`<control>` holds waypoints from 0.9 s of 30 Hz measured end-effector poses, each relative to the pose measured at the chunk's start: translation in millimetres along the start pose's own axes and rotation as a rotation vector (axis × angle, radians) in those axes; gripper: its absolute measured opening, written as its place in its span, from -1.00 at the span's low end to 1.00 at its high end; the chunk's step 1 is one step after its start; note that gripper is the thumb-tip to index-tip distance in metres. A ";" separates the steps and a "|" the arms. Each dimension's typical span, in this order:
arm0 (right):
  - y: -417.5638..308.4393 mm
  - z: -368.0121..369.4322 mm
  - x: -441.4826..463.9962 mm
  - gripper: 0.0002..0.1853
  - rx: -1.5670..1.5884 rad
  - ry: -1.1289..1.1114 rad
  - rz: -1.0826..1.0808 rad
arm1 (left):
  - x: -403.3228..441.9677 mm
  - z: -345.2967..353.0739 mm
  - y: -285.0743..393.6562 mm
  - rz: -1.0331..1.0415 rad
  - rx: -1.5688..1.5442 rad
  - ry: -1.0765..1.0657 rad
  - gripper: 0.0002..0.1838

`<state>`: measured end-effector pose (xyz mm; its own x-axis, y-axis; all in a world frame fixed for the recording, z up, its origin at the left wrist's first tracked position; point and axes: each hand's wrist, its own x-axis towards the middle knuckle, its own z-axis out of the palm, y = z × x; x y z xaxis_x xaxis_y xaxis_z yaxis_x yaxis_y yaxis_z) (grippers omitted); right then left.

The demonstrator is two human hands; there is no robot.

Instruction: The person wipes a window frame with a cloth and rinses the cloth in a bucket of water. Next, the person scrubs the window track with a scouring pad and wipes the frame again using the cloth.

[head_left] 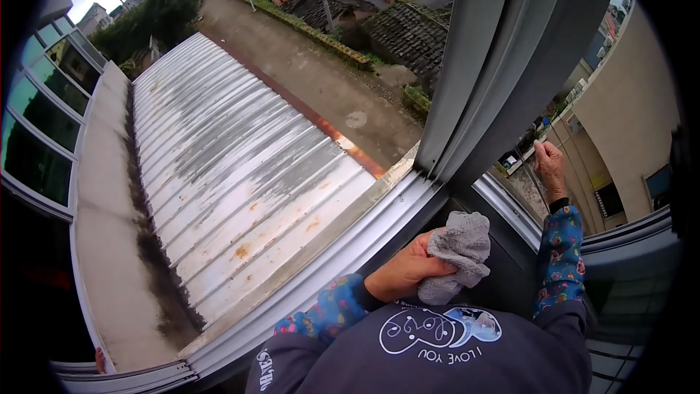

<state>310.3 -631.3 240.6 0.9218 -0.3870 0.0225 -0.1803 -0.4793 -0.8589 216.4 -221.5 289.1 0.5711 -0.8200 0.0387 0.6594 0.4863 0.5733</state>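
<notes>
I find my left hand point(408, 266) gripping the bunched grey cloth point(467, 244) before my printed top point(437, 357), near the window post point(503, 91); I judge it light, soft and unbreakable, best held by its gathered folds, while whether my curled right hand point(552, 168) grips anything I cannot tell.

1. Cloth point(467, 241): pale grey, one piece visible, surface rough and nubby like towelling.
2. State: bunched into an uneven wad; deep creases, edges folded in. Whether wet or dry, cannot tell.
3. Pose: held aloft in left hand point(405, 271), thumb pressed over its near side. Upper part bulges beyond the grip; lower fold droops beneath the thumb.
4. Position: in front of printed shirt point(437, 354), near the window-frame corner point(437, 179). Far side of cloth hidden, full outline unclear.
</notes>
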 end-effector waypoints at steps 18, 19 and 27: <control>-39.6 91.2 -187.8 -0.90 0.141 -0.325 -0.823 | -71.5 -161.9 30.8 0.459 0.507 1.100 -0.56; -32.2 98.8 -199.8 -0.90 0.145 -0.397 -0.803 | -66.6 -157.9 14.9 0.435 0.612 1.222 -0.58; -38.6 186.9 -284.1 -0.92 0.246 -1.181 -0.881 | -50.5 -89.9 -82.0 0.743 1.710 1.242 -0.43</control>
<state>119.5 -355.6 171.8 0.4614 0.8503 0.2533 0.5177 -0.0261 -0.8552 177.4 -192.8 166.5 0.8207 0.2020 0.5345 -0.2760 -0.6790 0.6802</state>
